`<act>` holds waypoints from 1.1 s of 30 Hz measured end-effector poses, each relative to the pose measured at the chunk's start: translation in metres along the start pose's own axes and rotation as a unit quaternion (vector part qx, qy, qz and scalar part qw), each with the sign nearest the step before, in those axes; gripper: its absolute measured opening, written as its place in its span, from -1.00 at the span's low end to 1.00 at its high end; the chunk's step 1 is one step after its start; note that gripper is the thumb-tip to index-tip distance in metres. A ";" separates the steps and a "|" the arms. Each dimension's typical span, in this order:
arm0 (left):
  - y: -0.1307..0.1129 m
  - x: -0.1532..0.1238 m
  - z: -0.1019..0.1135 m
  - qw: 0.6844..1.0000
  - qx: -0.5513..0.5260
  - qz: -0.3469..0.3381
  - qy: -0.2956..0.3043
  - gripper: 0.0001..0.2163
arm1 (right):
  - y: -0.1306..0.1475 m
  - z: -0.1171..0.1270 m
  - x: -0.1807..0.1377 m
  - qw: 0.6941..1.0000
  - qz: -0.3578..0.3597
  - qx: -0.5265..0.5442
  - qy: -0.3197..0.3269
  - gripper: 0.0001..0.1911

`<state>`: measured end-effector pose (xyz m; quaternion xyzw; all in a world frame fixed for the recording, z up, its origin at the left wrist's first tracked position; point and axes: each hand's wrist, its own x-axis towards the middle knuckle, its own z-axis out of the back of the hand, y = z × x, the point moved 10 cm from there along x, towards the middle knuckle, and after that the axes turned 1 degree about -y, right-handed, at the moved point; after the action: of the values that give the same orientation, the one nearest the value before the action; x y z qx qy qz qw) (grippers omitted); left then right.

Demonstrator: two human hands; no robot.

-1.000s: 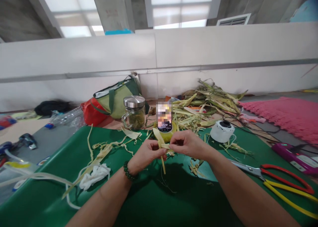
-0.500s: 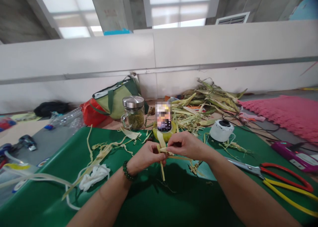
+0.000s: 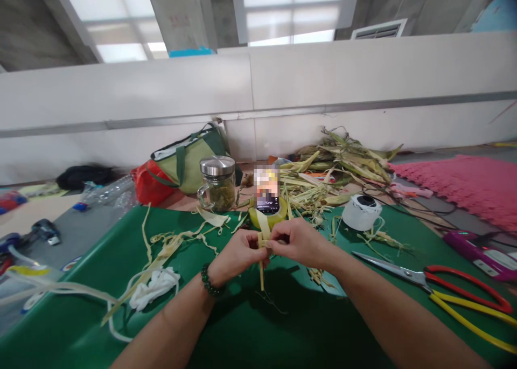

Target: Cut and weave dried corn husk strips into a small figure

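Pale corn husk strips (image 3: pixel 264 224) are pinched between my two hands, over the green mat. My left hand (image 3: pixel 242 251) is closed on them, and a narrow end hangs below its thumb. Against the same strips, my right hand (image 3: pixel 297 242) pinches a strip between thumb and fingers, its tips nearly touching the left ones. Just beyond the hands, a phone (image 3: pixel 267 199) with a lit screen stands in a yellow tape roll (image 3: pixel 278 218). Scissors (image 3: pixel 407 274) with red and yellow handles lie to the right, partly behind my right forearm.
A green mat (image 3: pixel 307 336) covers the work surface. Beyond the phone lie heaped corn husks (image 3: pixel 347 159), and a lidded glass jar (image 3: pixel 218 188) stands left of them. A white string spool (image 3: pixel 361 213) sits at right. White cloth (image 3: pixel 155 288) and loose strips lie at left.
My right hand has shifted slightly left and drawn the crossing strip in close to the left fingers. The strip that stretched out below my right hand no longer shows.
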<state>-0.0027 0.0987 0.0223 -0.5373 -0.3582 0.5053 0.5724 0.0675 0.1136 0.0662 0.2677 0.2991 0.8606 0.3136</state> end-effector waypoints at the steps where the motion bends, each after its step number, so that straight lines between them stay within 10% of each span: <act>1: 0.000 0.000 0.000 1.000 -0.006 0.003 -0.001 -0.94 | 0.000 0.000 0.000 1.000 -0.002 0.004 -0.009 -0.82; 7: 0.001 0.002 0.007 0.996 -0.079 0.006 -0.029 -0.94 | 0.001 0.012 0.000 0.991 0.002 0.068 -0.117 -0.84; 23: -0.010 -0.003 0.011 0.994 -0.062 -0.038 -0.077 -0.90 | -0.003 0.014 -0.001 0.983 0.007 0.126 -0.136 -0.81; 33: -0.004 0.000 0.003 0.992 0.032 -0.079 -0.092 -0.87 | 0.035 0.003 -0.011 0.970 0.132 -0.156 -0.130 -0.80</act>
<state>-0.0049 0.0994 0.0265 -0.4396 -0.4344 0.5168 0.5925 0.0630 0.0852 0.0893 0.3618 0.0803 0.8882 0.2715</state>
